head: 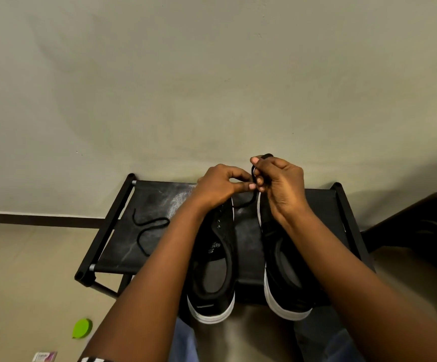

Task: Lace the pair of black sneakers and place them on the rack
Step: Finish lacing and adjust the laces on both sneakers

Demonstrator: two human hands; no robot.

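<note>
Two black sneakers with white soles stand side by side on the black rack (243, 231), heels toward me: the left sneaker (216, 270) and the right sneaker (282, 270). Above their toes my left hand (218, 185) pinches a black lace (247, 201) between thumb and forefinger. My right hand (280, 182) grips the same lace, which is bunched in its curled fingers. A strand of this lace runs down toward the left sneaker's eyelets. A second black lace (148, 228) lies loose on the rack's left part.
The rack stands against a pale wall (212, 74) on a beige floor. A green round object (82, 328) and a small pink packet (45, 356) lie on the floor at lower left. A dark object (421, 218) sits to the rack's right.
</note>
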